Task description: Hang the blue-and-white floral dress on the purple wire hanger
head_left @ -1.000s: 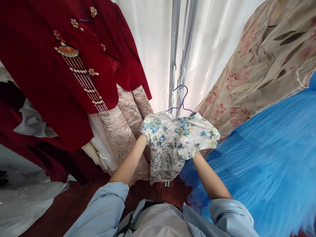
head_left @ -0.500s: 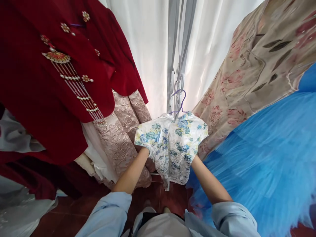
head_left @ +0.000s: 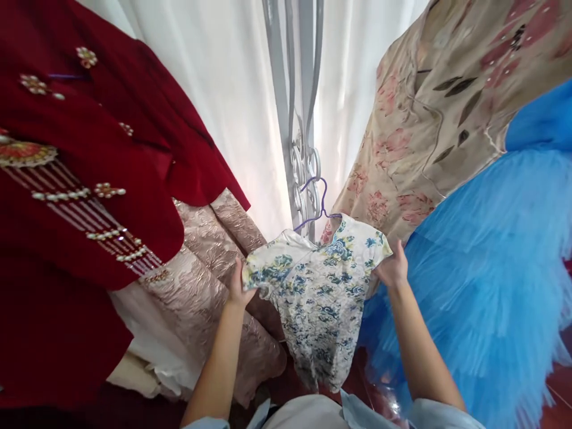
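I hold up a small white dress with a blue and yellow flower print [head_left: 319,292] on a purple wire hanger [head_left: 315,202]. My left hand [head_left: 239,286] grips its left sleeve. The right sleeve is pinched by my right hand [head_left: 393,266]. The dress hangs down between my forearms, in front of a grey metal rack post [head_left: 299,119]. The hanger's hook sits close to the post's scrolled metalwork; I cannot tell whether it touches.
A dark red velvet garment with beaded trim [head_left: 80,179] hangs at the left above a pink brocade skirt [head_left: 210,274]. A beige floral dress [head_left: 438,113] and a blue tulle skirt [head_left: 482,262] hang at the right. White curtains [head_left: 214,89] fill the back.
The view has tilted and shifted. Both hands have come out from under the dress and now grip its sleeves from the sides, spreading it wider and a little lower.
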The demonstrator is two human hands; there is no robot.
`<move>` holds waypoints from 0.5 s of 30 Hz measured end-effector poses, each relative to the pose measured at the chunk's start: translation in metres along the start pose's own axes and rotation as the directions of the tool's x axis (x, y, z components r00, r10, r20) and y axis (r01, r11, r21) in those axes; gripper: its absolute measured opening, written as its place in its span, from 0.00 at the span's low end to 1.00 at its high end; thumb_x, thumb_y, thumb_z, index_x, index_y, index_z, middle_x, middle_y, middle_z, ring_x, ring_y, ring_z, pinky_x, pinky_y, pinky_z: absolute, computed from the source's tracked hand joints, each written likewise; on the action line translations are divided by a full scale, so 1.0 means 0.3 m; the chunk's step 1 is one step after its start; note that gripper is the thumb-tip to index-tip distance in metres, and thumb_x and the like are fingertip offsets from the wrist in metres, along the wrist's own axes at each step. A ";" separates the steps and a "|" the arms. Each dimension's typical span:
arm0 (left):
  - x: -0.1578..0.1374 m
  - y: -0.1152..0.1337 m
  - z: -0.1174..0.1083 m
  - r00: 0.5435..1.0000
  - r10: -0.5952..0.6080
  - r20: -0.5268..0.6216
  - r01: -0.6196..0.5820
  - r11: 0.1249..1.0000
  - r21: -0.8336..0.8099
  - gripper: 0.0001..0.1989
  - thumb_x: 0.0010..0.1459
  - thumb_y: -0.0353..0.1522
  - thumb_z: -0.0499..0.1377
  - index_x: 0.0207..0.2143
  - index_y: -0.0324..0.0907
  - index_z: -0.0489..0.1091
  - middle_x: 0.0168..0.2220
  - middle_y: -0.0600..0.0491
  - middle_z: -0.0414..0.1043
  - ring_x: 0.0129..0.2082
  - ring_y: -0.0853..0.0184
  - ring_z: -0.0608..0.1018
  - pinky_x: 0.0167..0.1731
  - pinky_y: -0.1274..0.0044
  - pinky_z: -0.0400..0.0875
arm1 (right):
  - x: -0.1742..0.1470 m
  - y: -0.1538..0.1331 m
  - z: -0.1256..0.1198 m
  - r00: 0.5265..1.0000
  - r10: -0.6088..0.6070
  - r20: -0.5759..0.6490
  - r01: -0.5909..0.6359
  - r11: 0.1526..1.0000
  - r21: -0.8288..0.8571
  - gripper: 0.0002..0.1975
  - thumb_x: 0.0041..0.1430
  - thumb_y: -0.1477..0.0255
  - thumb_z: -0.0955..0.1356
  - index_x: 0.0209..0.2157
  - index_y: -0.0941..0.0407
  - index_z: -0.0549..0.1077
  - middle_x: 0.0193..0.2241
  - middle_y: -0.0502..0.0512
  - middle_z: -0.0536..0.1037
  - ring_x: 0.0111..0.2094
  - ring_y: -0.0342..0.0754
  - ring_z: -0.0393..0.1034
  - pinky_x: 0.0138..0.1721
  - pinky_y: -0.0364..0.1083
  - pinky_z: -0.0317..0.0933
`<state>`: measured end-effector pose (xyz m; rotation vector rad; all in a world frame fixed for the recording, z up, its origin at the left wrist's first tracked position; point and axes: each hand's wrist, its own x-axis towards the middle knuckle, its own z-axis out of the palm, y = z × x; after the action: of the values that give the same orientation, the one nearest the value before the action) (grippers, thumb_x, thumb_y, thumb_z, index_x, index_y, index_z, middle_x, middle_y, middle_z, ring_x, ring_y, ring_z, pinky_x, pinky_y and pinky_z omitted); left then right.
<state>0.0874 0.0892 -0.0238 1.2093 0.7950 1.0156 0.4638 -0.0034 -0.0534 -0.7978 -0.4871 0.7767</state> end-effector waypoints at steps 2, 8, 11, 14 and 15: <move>0.009 0.027 -0.019 0.996 0.051 -0.078 -0.046 0.997 0.068 0.30 0.46 0.58 0.65 0.38 0.42 0.73 0.34 0.48 0.80 0.44 0.54 0.81 0.40 0.69 0.77 | 0.000 -0.059 0.008 0.999 -0.029 -0.031 0.028 0.999 -0.025 0.20 0.49 0.53 0.75 0.36 0.55 0.79 0.30 0.52 0.82 0.39 0.55 0.79 0.41 0.53 0.74; 0.062 0.140 0.109 0.966 0.254 -0.045 -0.236 0.941 0.244 0.19 0.56 0.50 0.63 0.34 0.44 0.74 0.32 0.51 0.78 0.39 0.57 0.80 0.39 0.72 0.75 | -0.021 -0.133 0.032 0.908 -0.306 -0.286 0.317 0.948 -0.006 0.16 0.48 0.59 0.77 0.33 0.56 0.77 0.29 0.47 0.79 0.31 0.44 0.75 0.37 0.43 0.73; 0.068 0.193 0.180 0.915 0.403 0.028 -0.389 0.861 0.329 0.17 0.58 0.46 0.63 0.40 0.43 0.75 0.37 0.50 0.78 0.42 0.58 0.79 0.44 0.72 0.74 | -0.088 -0.154 -0.011 0.845 -0.366 -0.390 0.397 0.918 0.000 0.13 0.53 0.61 0.75 0.34 0.54 0.75 0.31 0.45 0.77 0.33 0.43 0.74 0.38 0.43 0.72; 0.059 0.184 0.199 0.840 0.540 0.061 -0.495 0.715 0.493 0.12 0.61 0.39 0.60 0.44 0.44 0.75 0.45 0.48 0.77 0.49 0.57 0.77 0.54 0.72 0.68 | -0.241 -0.183 -0.055 0.854 -0.385 -0.350 0.398 0.917 -0.036 0.12 0.55 0.60 0.73 0.34 0.53 0.75 0.30 0.46 0.75 0.30 0.44 0.72 0.34 0.43 0.70; 0.056 0.163 0.196 0.831 0.554 0.058 -0.491 0.679 0.547 0.11 0.62 0.37 0.58 0.43 0.44 0.75 0.45 0.48 0.77 0.50 0.57 0.76 0.55 0.72 0.67 | -0.306 -0.196 -0.064 0.875 -0.386 -0.294 0.383 0.921 -0.070 0.13 0.55 0.59 0.73 0.33 0.54 0.75 0.28 0.47 0.73 0.27 0.43 0.70 0.30 0.42 0.68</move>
<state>0.1375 0.0857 0.0364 1.9700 0.8758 1.3880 0.4436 -0.1093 -0.0286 -0.7806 -0.3569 0.2730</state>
